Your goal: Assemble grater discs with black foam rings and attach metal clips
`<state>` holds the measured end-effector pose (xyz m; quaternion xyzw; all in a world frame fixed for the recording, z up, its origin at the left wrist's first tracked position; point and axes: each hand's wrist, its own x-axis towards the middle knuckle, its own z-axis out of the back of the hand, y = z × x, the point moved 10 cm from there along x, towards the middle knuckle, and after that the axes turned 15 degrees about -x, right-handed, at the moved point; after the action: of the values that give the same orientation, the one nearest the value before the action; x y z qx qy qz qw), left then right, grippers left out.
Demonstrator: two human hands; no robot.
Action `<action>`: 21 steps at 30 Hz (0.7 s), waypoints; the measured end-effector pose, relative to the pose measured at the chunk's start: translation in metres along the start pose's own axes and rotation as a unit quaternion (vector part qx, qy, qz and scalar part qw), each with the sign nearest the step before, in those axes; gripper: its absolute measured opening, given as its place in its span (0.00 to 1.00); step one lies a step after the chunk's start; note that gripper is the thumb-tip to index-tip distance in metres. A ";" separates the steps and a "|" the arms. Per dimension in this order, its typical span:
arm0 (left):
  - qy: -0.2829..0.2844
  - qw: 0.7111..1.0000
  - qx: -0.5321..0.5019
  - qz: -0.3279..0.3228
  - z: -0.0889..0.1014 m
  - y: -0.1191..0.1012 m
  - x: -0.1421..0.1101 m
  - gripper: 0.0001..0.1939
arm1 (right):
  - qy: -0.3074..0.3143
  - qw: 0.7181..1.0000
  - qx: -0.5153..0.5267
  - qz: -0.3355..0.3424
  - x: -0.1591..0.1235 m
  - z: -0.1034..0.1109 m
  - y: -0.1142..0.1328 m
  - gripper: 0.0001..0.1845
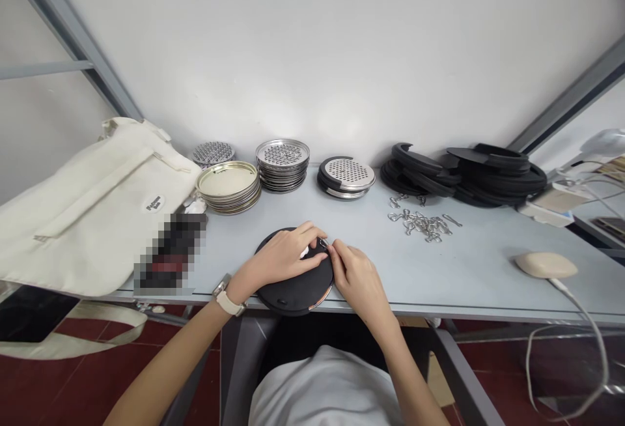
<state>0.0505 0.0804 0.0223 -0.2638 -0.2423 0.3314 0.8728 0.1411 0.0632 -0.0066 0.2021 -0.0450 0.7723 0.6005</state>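
- The left hand (288, 253) is lying across the top of a round, flat black disc (283, 286), its thumb and fingers parting around a small white piece (305, 252); whether they are gripping anything is hard to tell.
- The right hand (359, 274) is bending its fingers inward at the disc's right edge, thumb and forefinger pinching a small silver metal clip (323, 243).
- The disc is resting at the front edge of a pale grey-blue table (469, 276), in front of the person.
- A loose pile of silver wire clips (424, 224) is lying to the right, well apart from the hands.
- Behind the disc, a stack of shallow gold-coloured metal lids (227, 182) is standing beside a stack of silver perforated metal discs (283, 156).
- Farther right, curved black pieces (415, 169) are lying in a heap.
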 end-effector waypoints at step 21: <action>0.015 1.000 0.014 0.009 -0.001 -0.001 0.000 0.09 | -0.001 0.999 0.048 -0.015 -0.002 0.001 -0.003 0.15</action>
<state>0.0514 0.0793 0.0217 -0.2586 -0.2217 0.3385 0.8771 0.1450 0.0619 -0.0073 0.2318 -0.0052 0.7644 0.6016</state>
